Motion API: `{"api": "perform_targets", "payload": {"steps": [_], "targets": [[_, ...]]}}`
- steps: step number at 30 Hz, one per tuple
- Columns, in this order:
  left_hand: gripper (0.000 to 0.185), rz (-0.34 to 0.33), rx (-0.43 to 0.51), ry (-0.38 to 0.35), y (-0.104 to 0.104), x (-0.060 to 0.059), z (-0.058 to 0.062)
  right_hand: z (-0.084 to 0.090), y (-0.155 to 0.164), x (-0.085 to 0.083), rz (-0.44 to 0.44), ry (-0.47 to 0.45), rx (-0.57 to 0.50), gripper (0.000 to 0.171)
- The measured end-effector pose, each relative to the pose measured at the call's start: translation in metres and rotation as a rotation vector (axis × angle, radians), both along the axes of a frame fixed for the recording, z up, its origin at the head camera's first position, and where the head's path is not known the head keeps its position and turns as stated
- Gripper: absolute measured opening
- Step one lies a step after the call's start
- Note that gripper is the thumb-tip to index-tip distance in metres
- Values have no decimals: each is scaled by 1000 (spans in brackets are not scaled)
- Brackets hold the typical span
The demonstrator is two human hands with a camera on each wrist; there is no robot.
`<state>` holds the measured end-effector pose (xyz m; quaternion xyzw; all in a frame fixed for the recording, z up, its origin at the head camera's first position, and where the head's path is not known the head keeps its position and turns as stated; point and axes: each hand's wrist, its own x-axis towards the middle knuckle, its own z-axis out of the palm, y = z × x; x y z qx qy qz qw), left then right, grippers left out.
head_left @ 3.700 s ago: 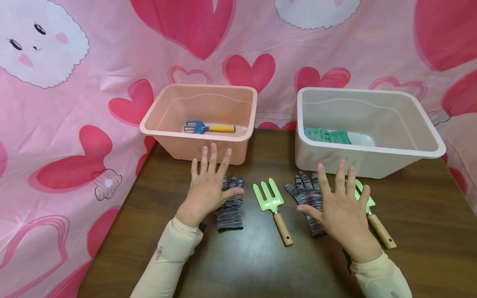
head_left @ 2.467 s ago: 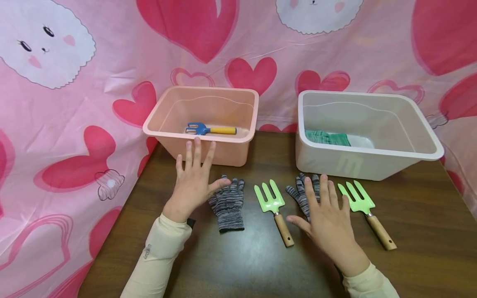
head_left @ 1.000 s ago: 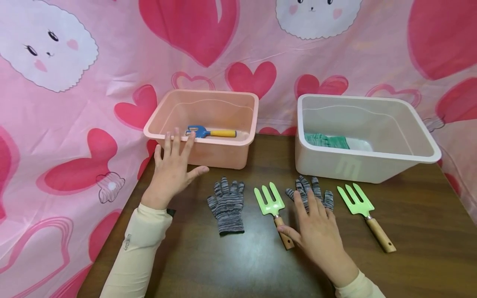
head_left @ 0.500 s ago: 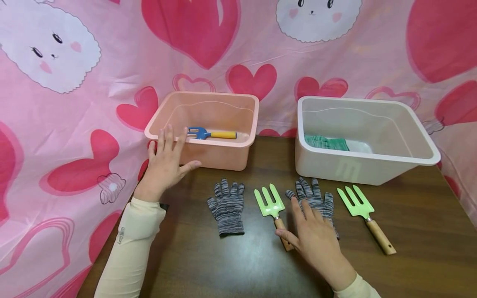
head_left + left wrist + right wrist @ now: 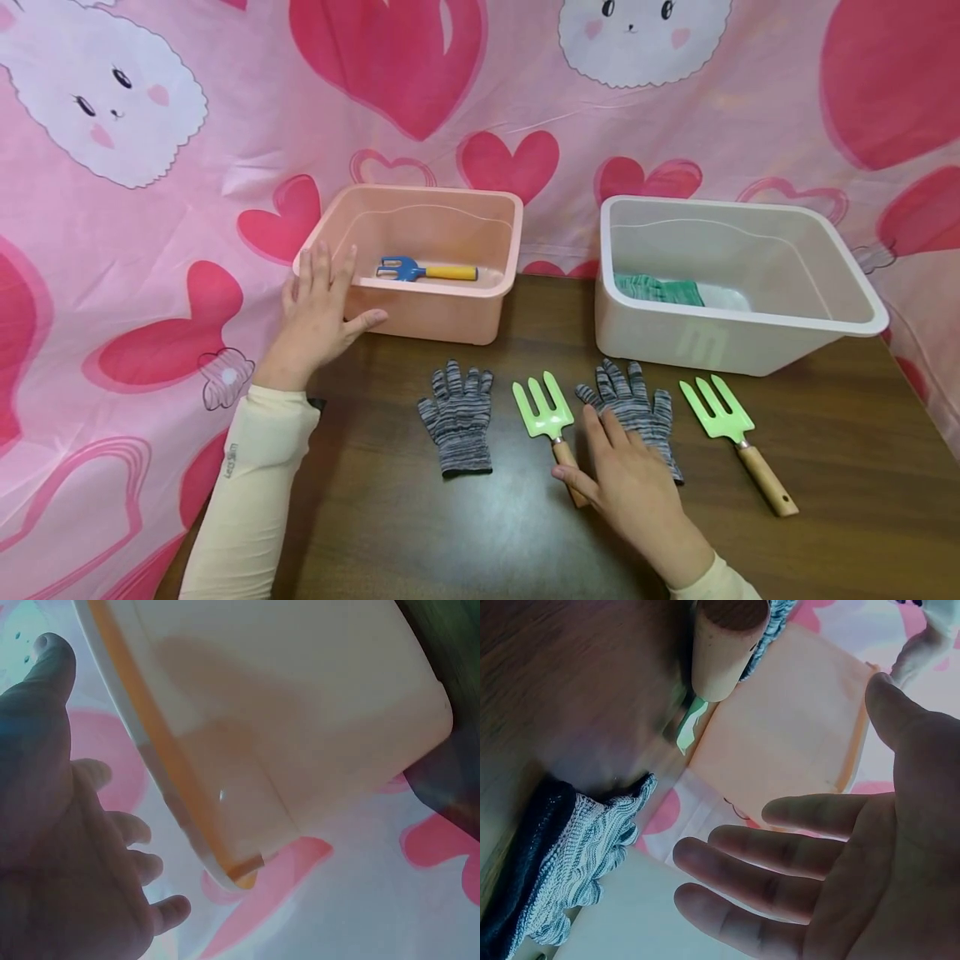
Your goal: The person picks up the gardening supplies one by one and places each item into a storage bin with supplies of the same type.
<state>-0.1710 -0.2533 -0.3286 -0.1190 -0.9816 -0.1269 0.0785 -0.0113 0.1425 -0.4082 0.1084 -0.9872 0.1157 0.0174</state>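
My left hand [image 5: 315,321], fingers spread, is by the front left corner of the peach bin [image 5: 427,315]. In the left wrist view, a gap shows between its fingers and the bin rim [image 5: 154,776]. My right hand [image 5: 636,492] hovers, fingers extended and holding nothing, above a grey striped glove [image 5: 637,408] and the handle of a green hand fork [image 5: 545,414]. The right wrist view shows that wooden handle [image 5: 724,656] and the glove [image 5: 570,862] apart from the palm. Another grey striped glove [image 5: 457,421] lies left of the fork.
A blue hand fork with a yellow handle [image 5: 450,272] lies in the peach bin. The white bin [image 5: 675,333] at the back right holds a green glove [image 5: 660,289]. A second green hand fork [image 5: 726,417] lies at the right of the wooden table [image 5: 480,542].
My left hand has moved left and forward to the peach bin's corner. My right hand has drawn back and left, from over the right glove and fork towards the middle fork's handle.
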Motion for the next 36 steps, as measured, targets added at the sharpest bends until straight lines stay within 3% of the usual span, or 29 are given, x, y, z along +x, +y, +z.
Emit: {"api": "perform_targets", "payload": {"steps": [9,23,36], "targets": [[102,20,12,-39,-12,-11,2,-3,-2,0,26,48,-10,86],[100,31,36,-69,-28,-24,5,-3,-5,2,41,46,-1,83],[90,35,-16,-96,-40,-48,13,-7,-6,1,40,25,14,83]]}}
